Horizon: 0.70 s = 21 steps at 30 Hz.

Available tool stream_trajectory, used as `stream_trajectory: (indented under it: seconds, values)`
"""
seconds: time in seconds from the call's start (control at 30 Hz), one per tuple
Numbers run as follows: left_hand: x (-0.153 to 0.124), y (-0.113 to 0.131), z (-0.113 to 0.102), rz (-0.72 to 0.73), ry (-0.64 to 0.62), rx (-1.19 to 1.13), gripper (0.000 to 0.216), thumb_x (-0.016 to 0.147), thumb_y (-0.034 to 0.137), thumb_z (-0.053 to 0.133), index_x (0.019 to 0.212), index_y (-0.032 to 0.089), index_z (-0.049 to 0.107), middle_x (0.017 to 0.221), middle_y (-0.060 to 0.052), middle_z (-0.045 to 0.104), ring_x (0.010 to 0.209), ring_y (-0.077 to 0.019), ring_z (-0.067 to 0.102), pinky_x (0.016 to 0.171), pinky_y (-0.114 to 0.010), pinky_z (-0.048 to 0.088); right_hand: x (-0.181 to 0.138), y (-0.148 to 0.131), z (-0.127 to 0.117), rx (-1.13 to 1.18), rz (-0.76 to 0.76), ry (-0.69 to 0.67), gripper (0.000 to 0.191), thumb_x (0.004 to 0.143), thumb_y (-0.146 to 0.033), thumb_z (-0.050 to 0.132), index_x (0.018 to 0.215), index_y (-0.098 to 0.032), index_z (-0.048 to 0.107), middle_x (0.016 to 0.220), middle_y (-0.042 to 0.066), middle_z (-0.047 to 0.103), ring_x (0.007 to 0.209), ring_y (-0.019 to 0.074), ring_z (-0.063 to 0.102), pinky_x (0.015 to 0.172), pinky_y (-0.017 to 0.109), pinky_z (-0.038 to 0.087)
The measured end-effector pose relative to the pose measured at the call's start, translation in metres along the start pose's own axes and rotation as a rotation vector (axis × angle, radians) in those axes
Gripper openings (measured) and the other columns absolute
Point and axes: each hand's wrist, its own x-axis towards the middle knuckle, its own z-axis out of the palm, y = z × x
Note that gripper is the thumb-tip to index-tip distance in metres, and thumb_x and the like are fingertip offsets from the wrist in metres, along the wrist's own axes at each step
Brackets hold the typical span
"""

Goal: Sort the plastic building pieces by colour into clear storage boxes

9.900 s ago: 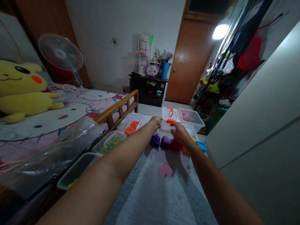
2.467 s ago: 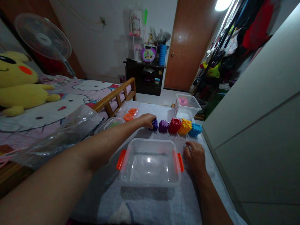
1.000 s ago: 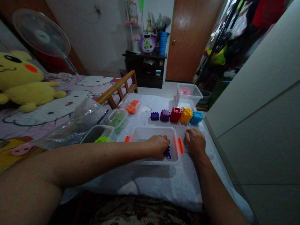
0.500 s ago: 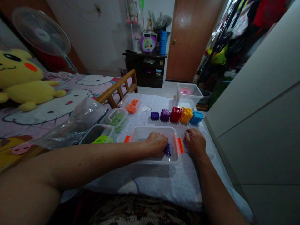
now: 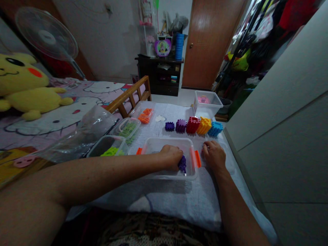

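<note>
My left hand reaches into a clear plastic box with orange side clips. Its fingers are closed around purple interlocking toy pieces, which show at its right side. My right hand rests on the cloth just right of the box, fingers curled in; anything inside them is hidden. Behind the box stand joined blocks in a row: a dark purple block, a lighter purple block, a red block, a yellow block and a blue block.
At the left edge stand a box of lime-green pieces, a box of green pieces and a box of orange pieces. A clear bin stands at the far right. Beside the table are a wooden rail and a white cabinet.
More of the purple pieces shows beside my left hand, which has shifted slightly inside the box. My right hand stays almost where it was.
</note>
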Motion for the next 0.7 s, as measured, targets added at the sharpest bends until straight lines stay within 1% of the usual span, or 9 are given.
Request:
stream_trajectory:
  seconds: [0.1,0.33,0.47,0.53,0.63,0.7]
  values:
    - [0.0,0.0,0.001,0.008,-0.008,0.003,0.042,0.066,0.046,0.07,0.098,0.018,0.072,0.102,-0.013,0.073,0.093,-0.03,0.071,0.077,-0.035,0.057,0.0,0.0,0.0,-0.004,-0.002,0.001,0.025,0.092,-0.025,0.047,0.093,-0.017,0.071,0.097,0.008,0.069,0.086,0.0192,0.059,0.075,0.03,0.037]
    - [-0.001,-0.001,0.0,0.038,-0.028,0.007,0.044,0.065,0.044,0.07,0.101,0.019,0.071,0.103,-0.012,0.073,0.095,-0.0297,0.07,0.08,-0.036,0.058,0.0,-0.001,-0.001,-0.009,0.003,-0.003,0.024,0.092,-0.024,0.048,0.093,-0.017,0.071,0.096,0.007,0.069,0.085,0.019,0.059,0.074,0.03,0.036]
    - [0.0,-0.002,0.0,0.039,-0.058,0.006,0.047,0.064,0.046,0.072,0.102,0.019,0.071,0.106,-0.013,0.073,0.096,-0.0307,0.07,0.081,-0.037,0.057,0.0,-0.001,-0.001,-0.015,0.002,-0.001,0.024,0.092,-0.024,0.047,0.094,-0.017,0.07,0.096,0.007,0.069,0.087,0.0188,0.058,0.074,0.029,0.036]
    - [0.0,-0.001,-0.002,0.034,-0.074,0.005,0.051,0.064,0.047,0.074,0.106,0.019,0.07,0.11,-0.014,0.072,0.099,-0.0313,0.069,0.081,-0.038,0.057,-0.001,-0.001,-0.002,-0.018,0.002,-0.005,0.024,0.093,-0.024,0.047,0.094,-0.018,0.07,0.096,0.007,0.069,0.086,0.0185,0.058,0.074,0.029,0.036]
    - [-0.006,-0.001,-0.016,0.023,-0.108,0.024,0.064,0.061,0.049,0.078,0.116,0.018,0.067,0.115,-0.016,0.07,0.102,-0.0332,0.068,0.08,-0.039,0.056,-0.001,-0.001,-0.002,-0.021,-0.006,-0.01,0.024,0.093,-0.025,0.047,0.094,-0.018,0.07,0.097,0.007,0.069,0.085,0.0184,0.059,0.074,0.029,0.036]
    - [-0.013,-0.003,-0.034,0.02,-0.15,0.051,0.064,0.063,0.05,0.078,0.117,0.018,0.067,0.114,-0.017,0.07,0.101,-0.0331,0.067,0.079,-0.038,0.055,-0.001,-0.001,-0.002,-0.023,-0.009,-0.009,0.024,0.093,-0.025,0.047,0.094,-0.017,0.07,0.097,0.007,0.069,0.086,0.0185,0.059,0.073,0.029,0.036]
